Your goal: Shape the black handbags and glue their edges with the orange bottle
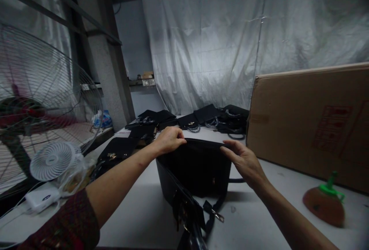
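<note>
A black handbag (pixel 201 165) stands on the white table in front of me, its mouth spread wide so the dark inside shows. My left hand (pixel 170 139) pinches the far rim near its left corner. At the right end of that same rim, my right hand (pixel 243 159) grips the edge between thumb and fingers. The near side of the bag sags toward me, with its handle and metal fittings hanging down. A strap with a metal clasp (pixel 217 215) lies against the tabletop just right of the bag.
Several black bags (pixel 206 113) lie along the table's back, and another (pixel 117 150) rests at left. A large cardboard box (pixel 305 123) stands at right, behind an orange bottle with a green nozzle (pixel 324 206). A small white fan (pixel 53 159) and a large caged fan (pixel 29 111) occupy the left.
</note>
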A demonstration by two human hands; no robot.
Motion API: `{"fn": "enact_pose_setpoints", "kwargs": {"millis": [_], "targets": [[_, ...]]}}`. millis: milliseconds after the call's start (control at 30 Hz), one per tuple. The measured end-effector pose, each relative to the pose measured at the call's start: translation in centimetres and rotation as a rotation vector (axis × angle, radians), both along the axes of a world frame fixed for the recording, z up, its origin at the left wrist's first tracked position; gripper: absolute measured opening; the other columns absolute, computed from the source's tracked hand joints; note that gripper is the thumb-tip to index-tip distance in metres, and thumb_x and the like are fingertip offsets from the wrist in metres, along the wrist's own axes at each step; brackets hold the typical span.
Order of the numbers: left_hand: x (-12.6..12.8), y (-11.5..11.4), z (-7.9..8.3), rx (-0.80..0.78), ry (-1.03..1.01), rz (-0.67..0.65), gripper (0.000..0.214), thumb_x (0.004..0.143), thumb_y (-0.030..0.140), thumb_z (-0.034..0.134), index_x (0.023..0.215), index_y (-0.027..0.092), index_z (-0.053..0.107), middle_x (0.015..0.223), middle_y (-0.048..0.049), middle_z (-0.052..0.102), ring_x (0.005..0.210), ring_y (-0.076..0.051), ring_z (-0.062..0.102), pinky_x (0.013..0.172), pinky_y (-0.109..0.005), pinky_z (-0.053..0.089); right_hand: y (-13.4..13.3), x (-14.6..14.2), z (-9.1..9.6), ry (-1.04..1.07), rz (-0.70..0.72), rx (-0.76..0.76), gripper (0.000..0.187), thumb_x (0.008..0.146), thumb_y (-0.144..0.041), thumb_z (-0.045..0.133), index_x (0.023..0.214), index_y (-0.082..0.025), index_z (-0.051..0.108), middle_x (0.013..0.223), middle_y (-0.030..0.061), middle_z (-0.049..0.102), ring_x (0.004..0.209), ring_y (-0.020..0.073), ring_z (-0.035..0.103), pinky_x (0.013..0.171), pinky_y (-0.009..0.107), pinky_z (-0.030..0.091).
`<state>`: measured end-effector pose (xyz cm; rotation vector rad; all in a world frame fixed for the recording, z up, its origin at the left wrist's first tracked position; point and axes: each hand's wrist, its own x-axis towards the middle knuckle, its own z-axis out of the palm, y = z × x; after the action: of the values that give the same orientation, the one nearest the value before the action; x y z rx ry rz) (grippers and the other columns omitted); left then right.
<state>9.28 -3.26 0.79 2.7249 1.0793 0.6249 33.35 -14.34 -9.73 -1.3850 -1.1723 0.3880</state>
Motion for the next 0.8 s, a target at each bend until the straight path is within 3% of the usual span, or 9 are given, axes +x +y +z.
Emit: {"fn": "enact_pose_setpoints", "kwargs": {"millis": [167, 333, 667, 800], "targets": [[-0.2, -0.1, -0.2, 0.026, 0.002, 0.012, 0.012, 0.074, 0.027, 0.062, 0.073, 0.018, 0.07, 0.076, -0.0024, 0.07, 0.072, -0.016, 0.062, 0.064, -0.024, 0.043, 0.1, -0.6, 1.2, 0.008, 0.087, -0.04, 0.039, 0.076, -0.051, 0.063, 0.098, -0.019, 0.066, 0.088, 0.0038, 0.069, 0.081, 0.0206, 0.062, 0.076, 0.034, 0.048], [-0.2, -0.3, -0.2, 0.059, 0.016, 0.032, 0.011, 0.075, 0.025, 0.061, 0.073, 0.018, 0.07, 0.076, -0.0027, 0.07, 0.072, -0.016, 0.061, 0.065, -0.024, 0.044, 0.3, -0.9, 1.9, 0.012, 0.063, -0.049, 0.034, 0.073, -0.048, 0.064, 0.09, -0.018, 0.066, 0.078, 0.0028, 0.068, 0.07, 0.0185, 0.06, 0.065, 0.03, 0.047], [-0.1, -0.4, -0.2, 0.087, 0.037, 0.039, 0.01, 0.075, 0.025, 0.062, 0.071, 0.018, 0.068, 0.074, -0.0026, 0.069, 0.07, -0.016, 0.061, 0.063, -0.025, 0.042, 0.4, -1.3, 3.9, -0.368, -0.109, -0.105, 0.02, 0.076, -0.041, 0.056, 0.071, -0.022, 0.063, 0.066, -0.0002, 0.064, 0.067, 0.0196, 0.059, 0.064, 0.031, 0.041], [-0.1, -0.6, -0.1, 0.089, 0.041, 0.036, 0.01, 0.075, 0.025, 0.062, 0.071, 0.018, 0.069, 0.074, -0.0022, 0.069, 0.07, -0.016, 0.06, 0.063, -0.024, 0.042, 0.9, -2.5, 5.8, -0.634, -0.035, -0.143, 0.02, 0.08, -0.039, 0.055, 0.085, -0.026, 0.069, 0.082, 0.0011, 0.071, 0.078, 0.0205, 0.064, 0.071, 0.03, 0.043]]}}
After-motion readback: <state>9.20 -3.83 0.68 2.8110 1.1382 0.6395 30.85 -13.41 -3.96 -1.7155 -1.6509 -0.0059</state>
